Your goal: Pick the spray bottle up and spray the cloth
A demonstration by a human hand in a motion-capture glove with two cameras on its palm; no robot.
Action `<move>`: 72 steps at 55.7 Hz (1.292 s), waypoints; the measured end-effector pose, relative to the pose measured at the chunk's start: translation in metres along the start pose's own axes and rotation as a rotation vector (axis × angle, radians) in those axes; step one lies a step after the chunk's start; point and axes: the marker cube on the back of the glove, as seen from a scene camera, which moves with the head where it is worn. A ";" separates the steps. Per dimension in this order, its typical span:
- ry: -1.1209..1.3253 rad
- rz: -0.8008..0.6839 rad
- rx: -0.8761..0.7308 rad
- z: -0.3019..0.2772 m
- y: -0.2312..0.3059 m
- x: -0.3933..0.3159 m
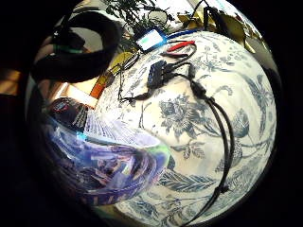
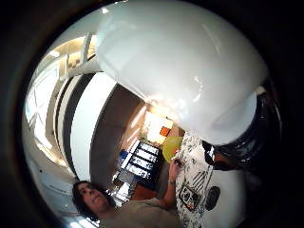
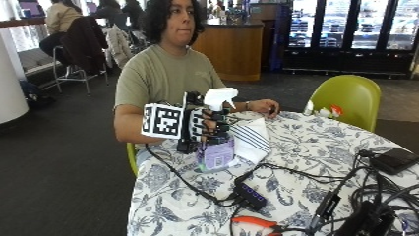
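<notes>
In the outside view my gloved right hand [image 3: 206, 125] grips the neck of the spray bottle [image 3: 216, 152], fingers curled below its white trigger head [image 3: 221, 97]. The bottle is upright, with a purple label, and its base is at or just above the floral tablecloth [image 3: 314, 147]; I cannot tell which. A white cloth with dark stripes [image 3: 254, 140] lies on the table right beside the bottle, on the nozzle's side. The bottle's purple body [image 1: 104, 163] fills one palm view and the white spray head [image 2: 180, 66] fills the other. The person's bare left hand [image 3: 263, 105] rests at the table's far edge.
A black USB hub [image 3: 251, 195] with cables lies in front of the bottle, red-handled pliers [image 3: 256, 222] beyond it at the near edge. More cables and a black device [image 3: 396, 160] lie at the right. A green chair [image 3: 347, 98] stands behind the table.
</notes>
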 end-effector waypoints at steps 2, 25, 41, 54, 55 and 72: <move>-0.009 0.001 -0.016 0.002 -0.002 -0.002; -0.025 -0.015 -0.096 -0.033 0.011 -0.028; 0.085 -0.044 -0.158 -0.099 0.008 -0.086; 0.515 -0.154 -0.285 -0.100 0.001 -0.146; 0.553 -0.162 -0.303 -0.096 0.001 -0.149; 1.078 -0.268 -0.541 0.003 0.010 -0.145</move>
